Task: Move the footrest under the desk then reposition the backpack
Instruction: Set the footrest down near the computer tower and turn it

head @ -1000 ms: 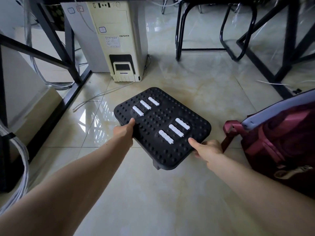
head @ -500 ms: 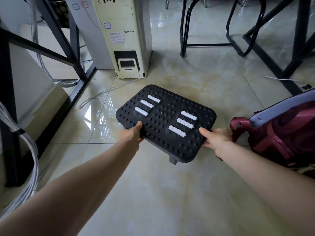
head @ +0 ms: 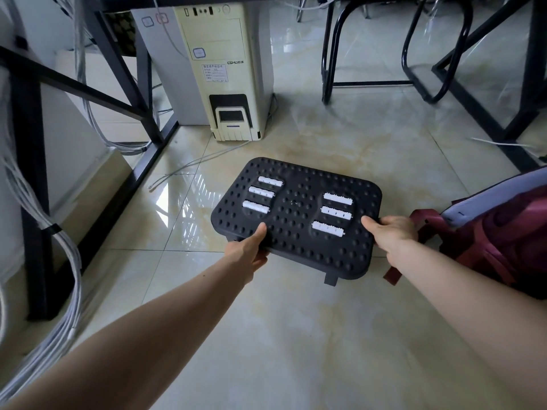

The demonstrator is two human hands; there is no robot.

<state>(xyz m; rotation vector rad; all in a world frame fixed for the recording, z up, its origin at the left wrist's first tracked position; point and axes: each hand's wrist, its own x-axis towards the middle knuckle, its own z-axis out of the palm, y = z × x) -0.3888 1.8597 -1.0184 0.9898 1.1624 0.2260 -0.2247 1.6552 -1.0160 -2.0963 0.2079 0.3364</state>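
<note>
Gripping: you hold the footrest (head: 299, 214) with both hands, one on each near corner.
Left hand (head: 247, 253): clamped on the near-left edge, thumb on top, fingers under.
Right hand (head: 390, 232): clamped on the right edge, thumb on top.
Footrest: black, studded, six white rollers, tilted; one leg shows at the near-right corner, over the tile floor (head: 296, 335).
Backpack (head: 503, 232): maroon, on the floor just right of your right hand.
PC tower (head: 225, 72): upright beyond the footrest.
Cables (head: 59, 261): bundled at left by the desk frame (head: 32, 173).

Head camera looks forward and down, close over the tiled floor (head: 296, 335).
</note>
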